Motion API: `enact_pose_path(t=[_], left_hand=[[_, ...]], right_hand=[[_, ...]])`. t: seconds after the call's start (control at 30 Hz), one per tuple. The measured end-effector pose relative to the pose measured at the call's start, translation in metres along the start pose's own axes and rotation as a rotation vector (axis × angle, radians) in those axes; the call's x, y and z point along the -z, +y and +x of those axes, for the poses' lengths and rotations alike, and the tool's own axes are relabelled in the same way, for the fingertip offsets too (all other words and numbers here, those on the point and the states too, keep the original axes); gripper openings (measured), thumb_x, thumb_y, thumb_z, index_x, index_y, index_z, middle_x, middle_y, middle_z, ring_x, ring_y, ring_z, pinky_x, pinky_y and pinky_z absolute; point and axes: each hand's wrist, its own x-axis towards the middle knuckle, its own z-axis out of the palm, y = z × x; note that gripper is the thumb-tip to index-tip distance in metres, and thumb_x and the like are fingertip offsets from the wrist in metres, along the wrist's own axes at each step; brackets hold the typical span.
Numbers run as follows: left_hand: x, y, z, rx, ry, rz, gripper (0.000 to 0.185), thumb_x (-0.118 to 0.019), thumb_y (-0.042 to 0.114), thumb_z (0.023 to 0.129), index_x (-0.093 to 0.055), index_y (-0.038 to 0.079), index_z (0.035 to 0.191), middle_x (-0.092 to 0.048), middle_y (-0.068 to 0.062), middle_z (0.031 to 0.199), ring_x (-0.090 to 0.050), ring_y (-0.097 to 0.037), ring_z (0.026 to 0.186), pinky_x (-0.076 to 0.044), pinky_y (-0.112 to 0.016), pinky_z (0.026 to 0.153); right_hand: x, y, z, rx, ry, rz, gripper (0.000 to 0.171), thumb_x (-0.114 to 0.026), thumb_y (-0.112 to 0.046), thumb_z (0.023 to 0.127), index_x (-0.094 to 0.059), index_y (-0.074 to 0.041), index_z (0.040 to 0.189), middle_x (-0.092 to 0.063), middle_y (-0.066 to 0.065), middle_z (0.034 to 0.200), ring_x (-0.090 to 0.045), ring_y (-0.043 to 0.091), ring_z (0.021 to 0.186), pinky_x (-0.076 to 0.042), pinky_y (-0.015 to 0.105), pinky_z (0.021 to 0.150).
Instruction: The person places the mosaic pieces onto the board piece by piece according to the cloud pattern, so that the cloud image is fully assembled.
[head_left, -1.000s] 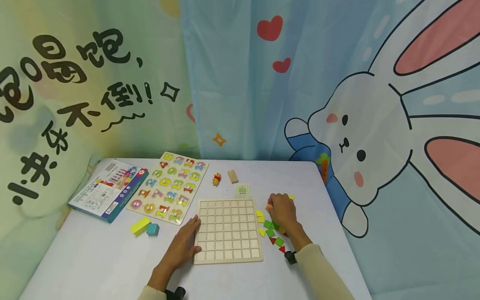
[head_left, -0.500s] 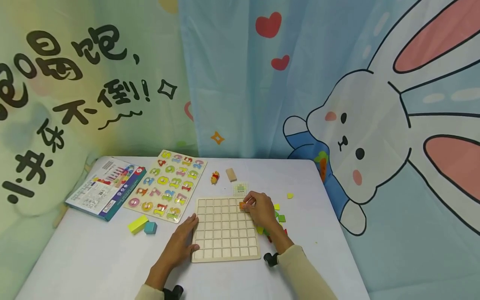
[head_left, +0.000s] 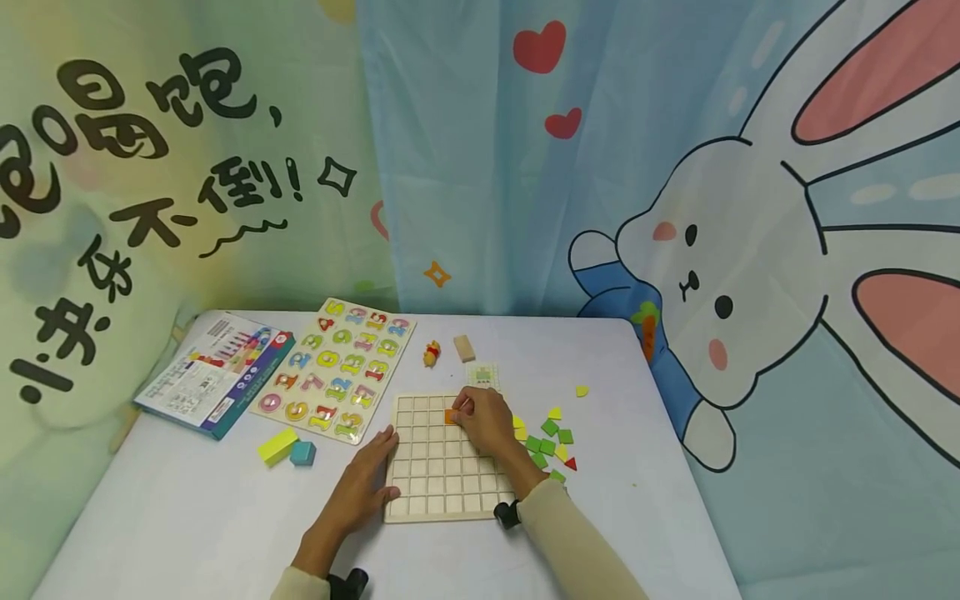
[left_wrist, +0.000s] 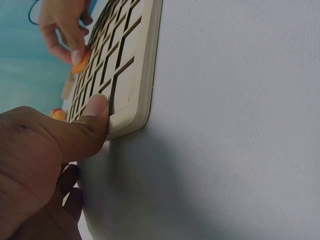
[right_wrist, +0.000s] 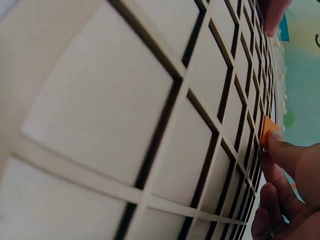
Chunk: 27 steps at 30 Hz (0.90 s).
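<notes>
Right hand (head_left: 483, 421) pinching orange tile (head_left: 450, 416) at fingertips, over grid board (head_left: 442, 487), upper rows. Left hand (head_left: 367, 479) flat, fingers straight, thumb pressing board's left edge.

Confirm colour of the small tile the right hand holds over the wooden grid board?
Orange small flat tile; clearest in the head view.

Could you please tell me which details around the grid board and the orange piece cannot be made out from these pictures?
- Orange piece: head view too small, right hand covers part; whether it sits in a cell is unclear.
- Left hand: left wrist view shows only the thumb on the grid board; the other fingers are cut off.
- Loose coloured pieces: shapes too small to count.
</notes>
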Motion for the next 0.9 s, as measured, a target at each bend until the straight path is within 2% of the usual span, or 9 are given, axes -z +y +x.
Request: enact_pose_path(t=[0.1, 0.2, 0.37, 0.57, 0.73, 0.9], left_hand=[[0.000, 0.000, 0.001, 0.008, -0.008, -0.008, 0.088, -0.088, -0.001, 0.079, -0.047, -0.003, 0.156, -0.041, -0.020, 0.169, -0.037, -0.044, 0.157, -0.030, -0.058, 0.129], [0.000, 0.001, 0.002, -0.001, -0.008, -0.012, 0.087, -0.088, -0.002, 0.079, -0.047, -0.003, 0.156, -0.041, -0.020, 0.169, -0.037, -0.044, 0.157, -0.031, -0.059, 0.129], [0.000, 0.003, 0.002, -0.008, -0.004, -0.011, 0.086, -0.088, -0.003, 0.079, -0.048, -0.004, 0.155, -0.042, -0.021, 0.168, -0.038, -0.045, 0.156, -0.032, -0.060, 0.128], [0.002, 0.003, 0.001, -0.017, 0.006, 0.001, 0.086, -0.089, -0.002, 0.078, -0.049, -0.004, 0.154, -0.043, -0.021, 0.167, -0.040, -0.046, 0.155, -0.034, -0.061, 0.126], [0.002, 0.003, 0.000, -0.014, 0.000, 0.005, 0.086, -0.088, -0.002, 0.078, -0.048, -0.004, 0.155, -0.042, -0.021, 0.168, -0.039, -0.046, 0.155, -0.034, -0.060, 0.127], [0.001, 0.001, -0.001, -0.016, 0.002, 0.000, 0.086, -0.088, -0.003, 0.079, -0.048, -0.004, 0.155, -0.042, -0.022, 0.168, -0.039, -0.046, 0.155, -0.034, -0.060, 0.127]], right_hand=[[0.001, -0.004, 0.000, 0.007, 0.008, -0.046, 0.007, -0.083, -0.019, 0.093, -0.076, -0.017, 0.092, -0.070, -0.004, 0.079, -0.059, 0.013, 0.081, -0.057, 0.040, 0.082], [0.003, -0.006, 0.000, 0.004, 0.010, -0.066, 0.007, -0.084, -0.018, 0.093, -0.077, -0.017, 0.089, -0.069, -0.004, 0.078, -0.059, 0.014, 0.081, -0.054, 0.035, 0.073], [0.009, -0.004, -0.002, -0.004, -0.012, 0.010, 0.005, -0.085, -0.014, 0.090, -0.082, -0.014, 0.094, -0.074, 0.001, 0.085, -0.064, 0.018, 0.087, -0.055, 0.034, 0.075], [0.021, 0.014, -0.009, -0.013, 0.004, 0.120, 0.017, -0.086, -0.015, 0.090, -0.082, -0.014, 0.107, -0.079, 0.001, 0.093, -0.071, 0.018, 0.089, -0.060, 0.040, 0.083], [0.041, 0.035, -0.020, -0.080, 0.061, 0.109, 0.020, -0.088, -0.018, 0.088, -0.082, -0.015, 0.107, -0.076, -0.001, 0.091, -0.061, 0.018, 0.086, -0.052, 0.035, 0.077], [0.062, 0.056, -0.033, -0.170, 0.090, 0.075, 0.026, -0.091, -0.017, 0.085, -0.081, -0.014, 0.109, -0.075, 0.004, 0.094, -0.064, 0.021, 0.088, -0.053, 0.036, 0.075]])
